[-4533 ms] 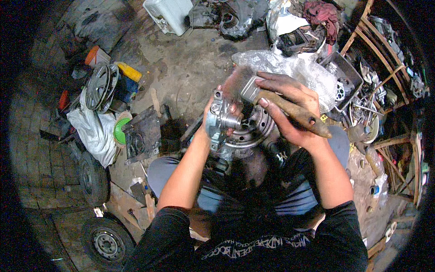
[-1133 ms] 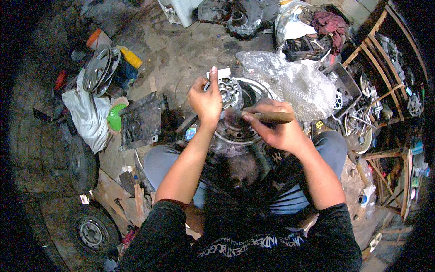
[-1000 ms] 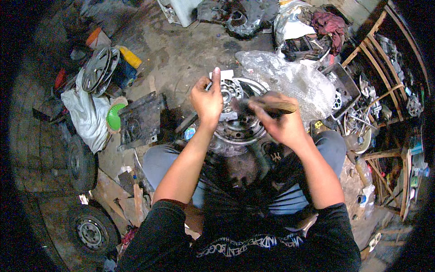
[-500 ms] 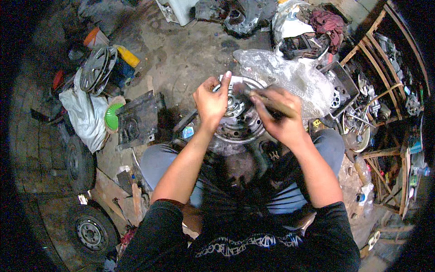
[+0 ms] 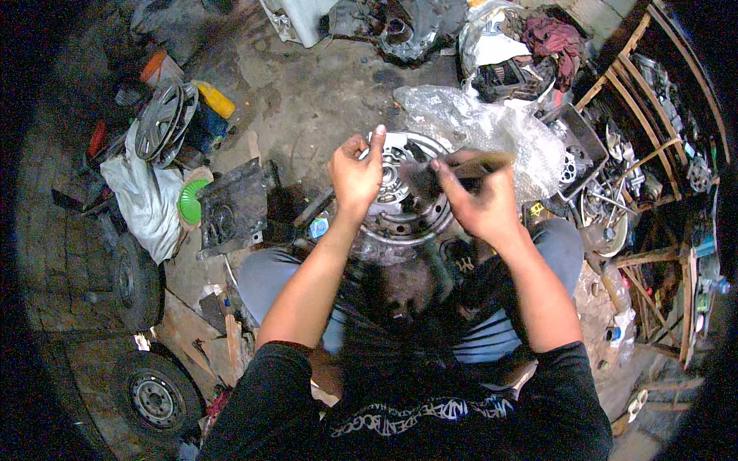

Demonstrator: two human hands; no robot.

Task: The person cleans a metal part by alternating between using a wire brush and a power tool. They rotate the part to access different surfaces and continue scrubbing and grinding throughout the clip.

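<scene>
Left hand point(image 5: 357, 175) pinches a part point(image 5: 393, 178) by its left edge, above the wheel point(image 5: 415, 235); right hand point(image 5: 484, 203) pinches a brush point(image 5: 494, 161); floor point(image 5: 307, 92) lies far.

This is looking like a vehicle-repair workshop: hubcaps point(image 5: 164, 123) and a tyred wheel point(image 5: 157, 396) are resting, a grimy metal casting point(image 5: 407, 38) is sitting ahead, metal parts point(image 5: 699, 178) are crowding a wooden rack point(image 5: 653, 256).

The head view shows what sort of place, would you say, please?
Probably a vehicle repair workshop, judging by the black-tyred grey steel wheel at lower left and the dark metal casing at top.
</scene>
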